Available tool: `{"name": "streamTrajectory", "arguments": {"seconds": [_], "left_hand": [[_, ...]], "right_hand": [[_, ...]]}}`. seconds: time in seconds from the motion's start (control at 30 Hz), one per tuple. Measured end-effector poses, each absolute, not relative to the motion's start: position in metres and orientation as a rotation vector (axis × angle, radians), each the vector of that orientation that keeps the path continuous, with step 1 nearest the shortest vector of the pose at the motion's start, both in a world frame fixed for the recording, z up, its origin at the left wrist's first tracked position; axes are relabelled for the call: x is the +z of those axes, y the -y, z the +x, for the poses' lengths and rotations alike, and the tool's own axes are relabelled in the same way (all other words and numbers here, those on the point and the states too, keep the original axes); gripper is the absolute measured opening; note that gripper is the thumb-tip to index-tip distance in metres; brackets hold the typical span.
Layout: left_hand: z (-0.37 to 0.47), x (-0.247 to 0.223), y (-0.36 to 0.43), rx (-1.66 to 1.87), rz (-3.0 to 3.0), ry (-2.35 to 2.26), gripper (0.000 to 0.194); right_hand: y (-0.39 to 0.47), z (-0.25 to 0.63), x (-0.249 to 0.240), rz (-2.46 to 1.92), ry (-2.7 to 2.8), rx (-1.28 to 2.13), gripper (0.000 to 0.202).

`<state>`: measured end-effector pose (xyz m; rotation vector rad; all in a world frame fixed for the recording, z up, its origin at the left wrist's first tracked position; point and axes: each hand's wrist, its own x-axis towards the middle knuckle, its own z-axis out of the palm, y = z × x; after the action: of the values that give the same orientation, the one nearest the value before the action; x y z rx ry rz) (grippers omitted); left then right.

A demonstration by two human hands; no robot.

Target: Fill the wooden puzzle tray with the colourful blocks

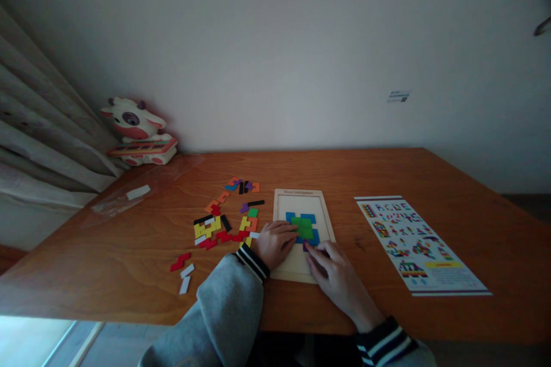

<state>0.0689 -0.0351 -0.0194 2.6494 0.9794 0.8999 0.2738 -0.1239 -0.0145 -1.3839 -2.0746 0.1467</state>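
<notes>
A pale wooden tray (286, 269) lies on the table with green pieces (305, 228) at its middle and blue pieces (308, 218) around them. My left hand (275, 242) rests over the tray's left side, its fingers together and their tips touching the left edge of the green and blue group; anything under them is hidden. My right hand (338, 275) is at the tray's lower right, with thumb and index finger at a small purple piece (305, 246) just below the blue pieces.
Many loose coloured pieces (208, 228) lie left of the tray on the wooden table (142, 269). A printed pattern sheet (419, 246) lies to the right. A cow toy (142, 135) and a plastic bag (116, 200) are at the back left.
</notes>
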Motion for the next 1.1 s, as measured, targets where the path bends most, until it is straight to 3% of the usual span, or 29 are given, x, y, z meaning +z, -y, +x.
{"name": "streamTrajectory", "arguments": {"seconds": [0.4,0.67,0.9,1.1], "left_hand": [[0.065,-0.014,0.032,1.018,2.6,-1.018,0.016],[-0.012,-0.014,-0.013,1.061,2.375,-1.831,0.026],[-0.033,-0.017,-0.023,0.989,2.353,-1.761,0.016],[-0.028,-0.014,-0.024,1.138,2.226,-1.761,0.015]], "right_hand": [[0.122,0.278,-0.025,-1.442,2.008,0.007,0.03],[0.12,0.281,-0.029,-1.384,1.986,-0.003,0.033],[0.12,0.282,-0.026,-1.39,1.926,0.051,0.032],[0.121,0.285,-0.023,-1.395,1.845,0.124,0.031]]}}
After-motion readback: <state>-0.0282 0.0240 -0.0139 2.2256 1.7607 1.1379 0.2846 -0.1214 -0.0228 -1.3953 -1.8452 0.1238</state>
